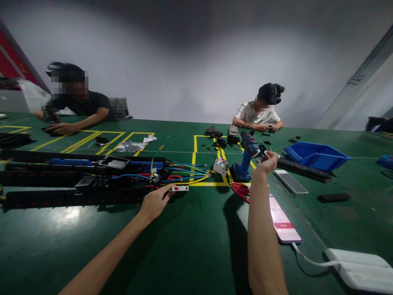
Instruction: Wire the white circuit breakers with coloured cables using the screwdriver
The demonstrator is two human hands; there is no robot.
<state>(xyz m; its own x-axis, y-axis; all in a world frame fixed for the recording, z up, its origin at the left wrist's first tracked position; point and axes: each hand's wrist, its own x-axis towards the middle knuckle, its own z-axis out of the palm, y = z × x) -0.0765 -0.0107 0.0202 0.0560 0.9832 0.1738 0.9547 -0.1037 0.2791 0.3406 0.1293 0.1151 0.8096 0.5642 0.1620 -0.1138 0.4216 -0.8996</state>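
Observation:
My left hand (156,201) pinches a small white circuit breaker (179,188) with a red part on its face, just above the table. Beside that hand lie long black power strips (116,198), with bundled coloured wires (187,172) running out to the right. A white block of breakers (221,166) sits at the wire ends. A blue cordless drill (244,162) stands upright on its battery. My right hand (268,162) is closed right by the drill's front end; what its fingers hold is too small to make out. Red wires (240,191) lie below the drill.
At the right are a blue bin (316,155), a black strip (302,170), a white-framed phone (290,181) and a lit phone (284,223) cabled to a white power bank (362,268). Two people sit across the green table (196,254), one behind each side.

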